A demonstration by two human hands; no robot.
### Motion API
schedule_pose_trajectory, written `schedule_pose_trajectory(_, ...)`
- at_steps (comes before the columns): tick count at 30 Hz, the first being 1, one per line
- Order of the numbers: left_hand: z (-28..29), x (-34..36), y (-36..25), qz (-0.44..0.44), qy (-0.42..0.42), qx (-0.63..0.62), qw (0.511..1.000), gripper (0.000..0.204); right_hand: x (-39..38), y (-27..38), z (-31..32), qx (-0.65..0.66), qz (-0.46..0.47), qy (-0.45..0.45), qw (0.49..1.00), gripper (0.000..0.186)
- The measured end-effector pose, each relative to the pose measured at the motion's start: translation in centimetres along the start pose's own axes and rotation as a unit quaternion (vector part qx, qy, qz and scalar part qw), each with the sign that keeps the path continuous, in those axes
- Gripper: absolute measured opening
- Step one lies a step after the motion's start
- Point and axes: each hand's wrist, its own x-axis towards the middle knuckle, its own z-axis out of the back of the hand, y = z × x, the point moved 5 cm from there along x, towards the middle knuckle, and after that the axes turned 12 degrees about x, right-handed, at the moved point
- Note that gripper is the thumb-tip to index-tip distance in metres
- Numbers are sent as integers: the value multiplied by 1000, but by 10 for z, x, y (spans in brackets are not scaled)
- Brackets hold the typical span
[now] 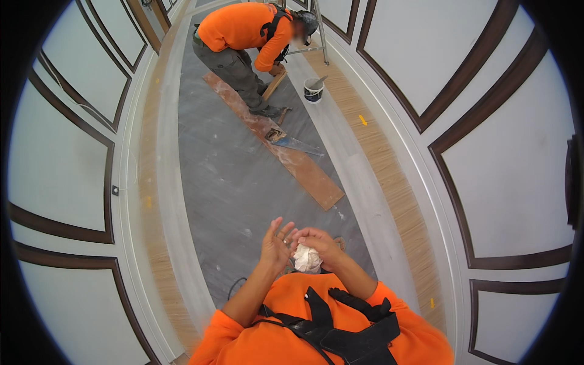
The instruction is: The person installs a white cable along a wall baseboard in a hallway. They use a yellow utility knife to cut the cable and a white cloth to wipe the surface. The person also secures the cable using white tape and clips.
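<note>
In front of my chest my right hand (323,245) is closed on a crumpled whitish cloth or wad of paper (308,260); which of the two I cannot tell. The wad hangs below the fingers. Close by, on its left side, my left hand (275,246) is raised with the palm up and fingers spread, holding nothing. The fingertips of both hands come near each other; whether they touch is unclear.
Ahead, a person in orange (243,27) bends over a piece of wood (275,85). A handsaw (295,143) lies on a long reddish-brown board (310,179) across the grey floor. A white bucket (313,91) holding a tool and a stepladder (321,30) stand right. Panelled walls (517,201) flank both sides.
</note>
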Motion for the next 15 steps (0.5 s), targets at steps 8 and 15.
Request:
schedule_pose_trajectory(8,17,-8,13,99,147,-49,983,60,28,-26,-34,74,-143,129,978,20)
schedule_pose_trajectory(15,-37,25,9,13,95,14,995,44,41,36,8,120,-106,84,984,19)
